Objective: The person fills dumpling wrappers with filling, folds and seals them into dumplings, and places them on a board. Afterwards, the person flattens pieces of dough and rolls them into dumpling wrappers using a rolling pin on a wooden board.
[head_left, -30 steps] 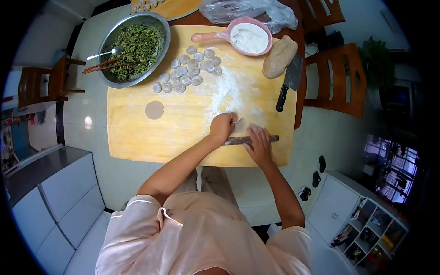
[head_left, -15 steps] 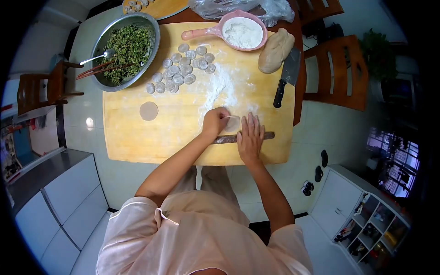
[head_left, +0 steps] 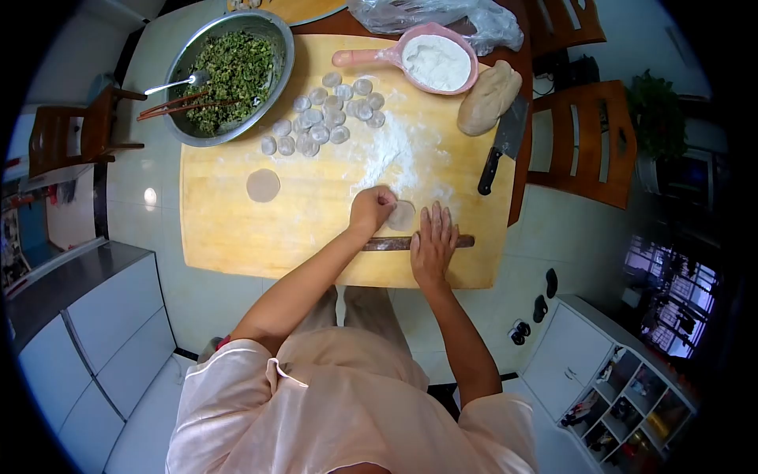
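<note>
You have a thin, roughly round, pale beige dough disc [head_left: 402,216] lying on the yellow wooden surface [head_left: 237,237], its left edge at the fingertips of your left hand [head_left: 373,212]. Just nearer you, a slender dark brown cylindrical rolling pin [head_left: 385,244] lies crosswise, partly hidden beneath your right hand [head_left: 432,250], both ends showing.

Open passage is afforded across the left front of the board [head_left: 225,241], broken by one lone dough round [head_left: 263,186], and across a smaller patch between the right hand [head_left: 433,245] and the knife [head_left: 511,134]. The far side is barred at left by the metal bowl [head_left: 286,59], at centre by clustered dough discs [head_left: 313,116], at right by the flour pan [head_left: 395,54], handle pointed left, and a dough lump [head_left: 489,97]. The near middle is blocked by the rolling pin [head_left: 388,244], both forearms and the left hand [head_left: 373,210].
</note>
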The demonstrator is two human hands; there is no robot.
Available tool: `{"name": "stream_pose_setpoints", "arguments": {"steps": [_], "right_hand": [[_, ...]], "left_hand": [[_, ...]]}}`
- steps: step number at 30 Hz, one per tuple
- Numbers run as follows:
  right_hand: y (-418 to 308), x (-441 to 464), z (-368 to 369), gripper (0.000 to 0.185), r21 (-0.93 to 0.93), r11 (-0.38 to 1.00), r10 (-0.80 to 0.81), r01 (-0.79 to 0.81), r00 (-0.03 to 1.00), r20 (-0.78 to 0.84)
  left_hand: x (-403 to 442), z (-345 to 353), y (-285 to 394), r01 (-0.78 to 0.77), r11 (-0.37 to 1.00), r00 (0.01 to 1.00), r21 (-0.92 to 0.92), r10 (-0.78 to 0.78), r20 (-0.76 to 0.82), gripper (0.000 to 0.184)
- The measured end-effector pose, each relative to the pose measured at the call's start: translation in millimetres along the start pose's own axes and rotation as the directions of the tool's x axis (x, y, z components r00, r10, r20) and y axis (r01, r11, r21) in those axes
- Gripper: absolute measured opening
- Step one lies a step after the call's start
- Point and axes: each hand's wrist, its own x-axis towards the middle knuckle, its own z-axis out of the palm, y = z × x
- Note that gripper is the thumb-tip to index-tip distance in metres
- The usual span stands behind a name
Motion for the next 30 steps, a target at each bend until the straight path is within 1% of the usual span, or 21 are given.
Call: {"name": "stream_pose_setpoints", "arguments": {"steps": [3,4,7,8,11,12,13,14,15,16,18,19,20,23,24,26,27,28,30], "right_hand": [[1,46,3,0.053,0.005,1.000,-0.007,0.008,1.000,-0.024],[5,63,12,0.053,0.017,1.000,0.001,0.000,0.997,-0.074],[1,106,10,0.053,0.038,0.997,0.075,-0.072,0.993,-0.086],[0,103,9,0.054,0.043,0.996,0.077,-0.075,0.995,-0.063],[-1,37,5,0.055,0.040,0.998,0.042,-0.041,0.999,-0.010],[-2,16,0,0.055,0.031,0.999,0.030,-0.030,0.999,0.016],[-2,-3,-5,0.055,0.022,1.000,0.017,-0.018,0.999,0.043],[-2,-11,-7,0.055,0.014,1.000,0.006,-0.007,0.998,0.069],[-2,-5,-6,0.056,0.012,1.000,0.013,-0.013,0.998,0.065],[-1,5,-4,0.056,0.011,1.000,0.019,-0.020,0.998,0.061],[-1,38,4,0.057,0.027,0.999,0.034,-0.035,0.999,0.025],[-2,65,6,0.058,0.042,0.998,0.046,-0.045,0.999,-0.006],[-2,80,8,0.058,0.055,0.997,0.058,-0.056,0.998,-0.038],[-2,91,10,0.061,0.061,0.996,0.068,-0.065,0.997,-0.047],[-3,80,8,0.061,0.059,0.997,0.055,-0.054,0.998,-0.016],[-2,22,5,0.062,0.053,0.998,0.024,-0.027,0.998,0.055],[0,-1,0,0.062,0.053,0.998,-0.020,0.018,0.999,0.030],[0,-13,-4,0.062,0.035,0.999,-0.022,0.020,0.998,0.052],[-3,-12,-5,0.060,0.015,1.000,-0.016,0.015,0.998,0.068]], "left_hand": [[-12,0,9,-0.121,0.975,0.988,0.186,0.100,0.118,0.005],[-13,5,18,-0.209,0.917,0.978,0.340,0.194,0.078,0.005],[1,14,29,-0.329,0.755,0.939,0.567,0.323,0.114,0.007],[5,11,29,-0.321,0.759,0.947,0.566,0.270,0.175,0.010],[1,3,24,-0.265,0.760,0.960,0.593,0.262,0.093,0.010],[-2,2,14,-0.268,0.838,0.955,0.475,0.297,0.015,0.008],[-4,0,0,-0.198,0.920,0.978,0.338,0.209,0.004,0.005],[-6,-3,-16,-0.119,0.974,0.993,0.193,0.119,0.008,0.006],[-8,-3,-24,-0.033,0.998,0.999,0.048,0.032,0.026,0.010],[-17,-5,-16,-0.088,0.995,0.996,0.055,0.087,0.016,0.004],[-19,-6,11,-0.171,0.934,0.985,0.315,0.153,0.081,0.011],[-19,-3,20,-0.210,0.874,0.977,0.437,0.174,0.121,0.014],[-14,3,21,-0.269,0.782,0.961,0.563,0.255,0.104,0.012],[4,8,19,-0.278,0.686,0.960,0.673,0.226,0.166,0.010],[2,5,22,-0.229,0.683,0.973,0.694,0.187,0.137,0.007],[-5,-4,10,-0.182,0.868,0.982,0.462,0.180,0.050,0.005],[-9,-7,-2,-0.158,0.932,0.986,0.326,0.164,0.010,0.004],[-11,-8,-19,0.002,0.994,1.000,0.108,0.000,-0.018,0.004],[-16,-6,-47,0.004,0.999,1.000,-0.050,-0.003,0.030,0.010]]}}
